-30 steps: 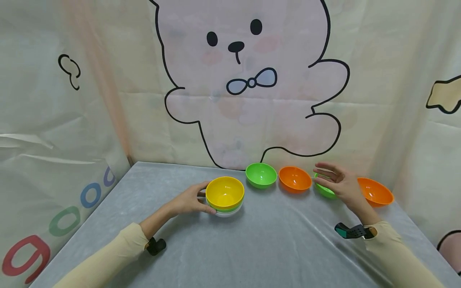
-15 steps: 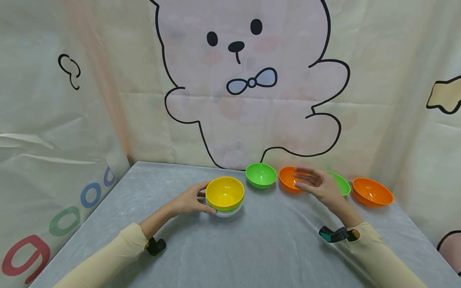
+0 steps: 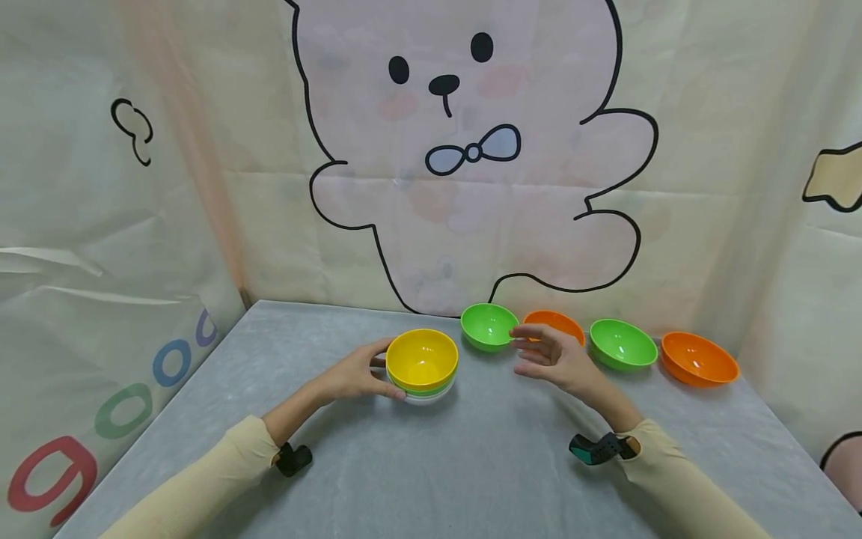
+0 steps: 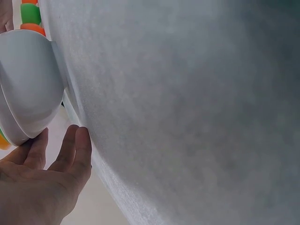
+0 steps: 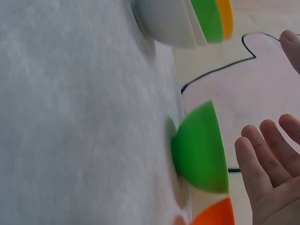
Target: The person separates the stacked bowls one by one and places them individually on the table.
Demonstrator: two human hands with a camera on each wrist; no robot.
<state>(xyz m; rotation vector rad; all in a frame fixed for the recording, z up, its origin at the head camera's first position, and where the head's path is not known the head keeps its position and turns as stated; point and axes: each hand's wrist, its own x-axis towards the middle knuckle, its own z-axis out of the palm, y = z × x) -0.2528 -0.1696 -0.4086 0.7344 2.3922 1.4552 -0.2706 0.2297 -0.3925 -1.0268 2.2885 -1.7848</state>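
Note:
My left hand (image 3: 357, 372) holds the side of a stack of bowls, thumb at the front and fingers behind. A yellow bowl (image 3: 422, 358) tops the stack; green and white show below it. In the left wrist view, two fingertips touch the white bowl (image 4: 33, 79) near its rim while two other fingers stretch away from it. My right hand (image 3: 559, 364), with nothing in it, is held with fingers spread to the right of the stack. Its fingertips overlap the edge of a green bowl (image 3: 485, 327), and the hand partly hides an orange bowl (image 3: 555, 322).
Farther right in the row along the back are another green bowl (image 3: 622, 344) and another orange bowl (image 3: 700, 359). They stand on a grey cloth-covered table (image 3: 471, 471). A curtain with a printed bear (image 3: 444, 209) hangs right behind the table.
My right hand has moved left along the row, from the right-hand green bowl past the nearer orange one. My left hand and the stack have stayed in place.

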